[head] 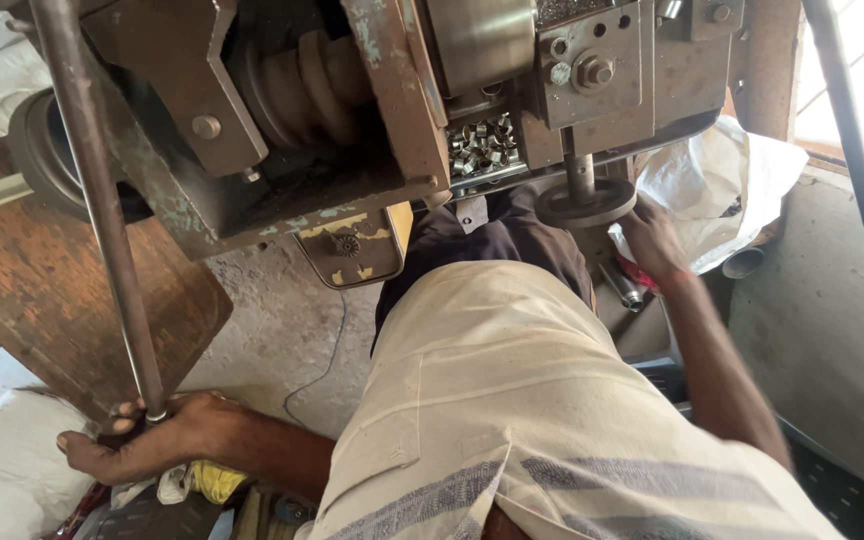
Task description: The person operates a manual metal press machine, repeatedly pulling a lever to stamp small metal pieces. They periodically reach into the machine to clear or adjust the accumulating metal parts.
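My left hand is closed around the lower end of a long metal lever rod that rises to a worn, greenish machine. My right hand reaches forward and rests its fingers against a round dark handwheel under the machine's head. Just behind the wheel, a tray in the machine holds several small shiny metal parts. My torso in a pale striped shirt fills the lower middle of the view.
A rusty brown plate sits at left above white sacks. A white plastic bag lies at right, with a second dark rod slanting down. A black crate and a cable on the concrete floor lie below.
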